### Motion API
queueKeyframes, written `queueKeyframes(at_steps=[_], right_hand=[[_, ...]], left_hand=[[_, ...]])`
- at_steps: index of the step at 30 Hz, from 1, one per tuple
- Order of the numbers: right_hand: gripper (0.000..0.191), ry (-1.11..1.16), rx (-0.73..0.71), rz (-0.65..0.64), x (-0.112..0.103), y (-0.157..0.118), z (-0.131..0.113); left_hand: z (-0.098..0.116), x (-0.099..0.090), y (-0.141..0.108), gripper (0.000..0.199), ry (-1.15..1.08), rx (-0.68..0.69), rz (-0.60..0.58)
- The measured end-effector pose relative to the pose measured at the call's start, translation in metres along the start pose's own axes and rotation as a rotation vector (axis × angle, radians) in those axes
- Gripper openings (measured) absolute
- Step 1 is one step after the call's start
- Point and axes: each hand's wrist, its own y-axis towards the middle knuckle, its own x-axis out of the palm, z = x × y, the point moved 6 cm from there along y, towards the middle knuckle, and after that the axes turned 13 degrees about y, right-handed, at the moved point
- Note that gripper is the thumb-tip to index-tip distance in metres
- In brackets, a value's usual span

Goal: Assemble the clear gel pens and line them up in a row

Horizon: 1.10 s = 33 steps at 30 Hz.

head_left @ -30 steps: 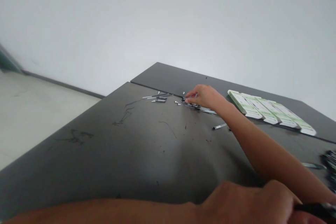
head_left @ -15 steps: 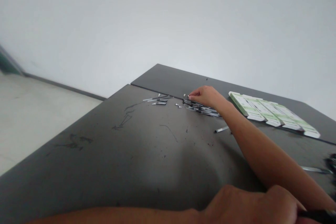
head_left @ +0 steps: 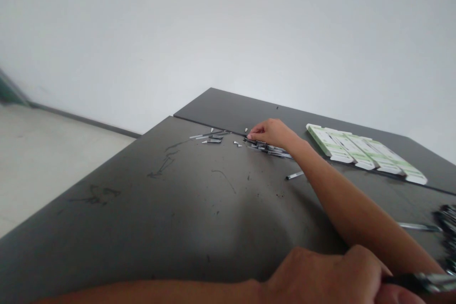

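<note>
My left hand (head_left: pixel 331 275) is closed at the bottom of the view. Clear-and-black pens (head_left: pixel 423 281) stick out of its grip to the right; how many cannot be made out. Farther off, my right hand (head_left: pixel 272 133) reaches across the table, thumb and fingers pinched at the left end of a pile of pens (head_left: pixel 276 152). A dark pen end shows at those fingertips, though the hand hides part of it. Just left of the pile lie small silver pen tips (head_left: pixel 237 144).
Loose pen parts (head_left: pixel 213 138) lie on the dark table (head_left: pixel 199 199) left of the pile. Flattened green-and-white cartons (head_left: pixel 363 152) rest at the back right. A single pen (head_left: pixel 294 175) lies near my right forearm. More black pens (head_left: pixel 447 228) are heaped at the right edge. A wall stands behind.
My right fingertips have come down slightly to the pile's left end. More of the pens in my left hand now shows. The whole view has shifted a little.
</note>
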Motion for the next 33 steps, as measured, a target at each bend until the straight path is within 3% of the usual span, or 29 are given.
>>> queueKeyframes(at_steps=[6,13,28,33], right_hand=[[0.031,-0.006,0.011,0.015,0.001,0.003,0.004],[0.028,-0.007,0.007,0.014,0.001,0.003,0.002],[0.031,-0.209,-0.042,-0.103,0.005,0.003,-0.011],[0.033,-0.252,-0.09,-0.106,0.007,0.005,-0.01]], left_hand=[[0.002,-0.004,0.001,0.05,0.011,-0.007,-0.109],[0.006,-0.008,0.003,0.059,0.03,0.054,-0.086],[0.005,-0.007,0.004,0.048,0.09,0.077,-0.108],[0.006,-0.008,0.005,0.057,0.099,0.085,-0.111]])
